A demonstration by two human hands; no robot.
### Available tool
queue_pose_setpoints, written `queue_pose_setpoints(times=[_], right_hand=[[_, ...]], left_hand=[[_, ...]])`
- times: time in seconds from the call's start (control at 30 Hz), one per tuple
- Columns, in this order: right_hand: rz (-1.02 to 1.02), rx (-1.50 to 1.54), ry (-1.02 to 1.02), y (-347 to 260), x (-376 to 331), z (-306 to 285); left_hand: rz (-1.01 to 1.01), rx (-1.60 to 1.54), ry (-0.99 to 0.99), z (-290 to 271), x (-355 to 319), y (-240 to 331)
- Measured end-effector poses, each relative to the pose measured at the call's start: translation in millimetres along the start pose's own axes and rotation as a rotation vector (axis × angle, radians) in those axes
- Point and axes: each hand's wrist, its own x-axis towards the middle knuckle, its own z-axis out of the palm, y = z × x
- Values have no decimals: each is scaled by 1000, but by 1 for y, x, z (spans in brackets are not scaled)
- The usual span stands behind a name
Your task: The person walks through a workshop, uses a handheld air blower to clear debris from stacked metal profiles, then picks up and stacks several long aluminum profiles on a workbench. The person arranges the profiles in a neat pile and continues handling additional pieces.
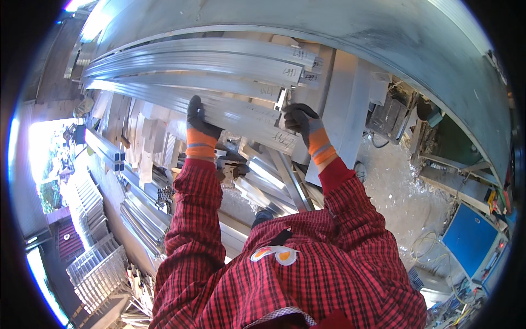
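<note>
Several long silver metal profiles (203,58) lie side by side across the upper middle, with handwritten marks near their right ends. My left hand (204,125), in a dark glove with an orange cuff, is closed on the near edge of the nearest profile (235,113). One digit lies on top of it; the others are hidden underneath. My right hand (304,122), gloved alike, is beside that profile's right end. Its fingers are curled together, and whatever they may hold is hidden.
More profiles (143,211) are stacked at left, near slatted racks (98,274). A large grey panel (350,24) curves along the far side. Plastic sheeting (389,181) covers floor at right, near a blue panel (470,237) and loose cables. Metal bars (282,178) lie below my hands.
</note>
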Motion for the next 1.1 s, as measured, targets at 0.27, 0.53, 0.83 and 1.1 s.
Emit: queue_pose_setpoints(times=[0.27,0.53,0.83,1.1], right_hand=[[-49,-173,157,35,40,0],[79,-134,64,41,23,4],[77,-382,-44,37,28,1],[1,-417,-96,21,5,19]], left_hand=[[22,92,54,-1,-4,4],[71,105,54,3,-10,6],[30,106,73,7,-7,8],[-34,108,186,11,-3,13]])
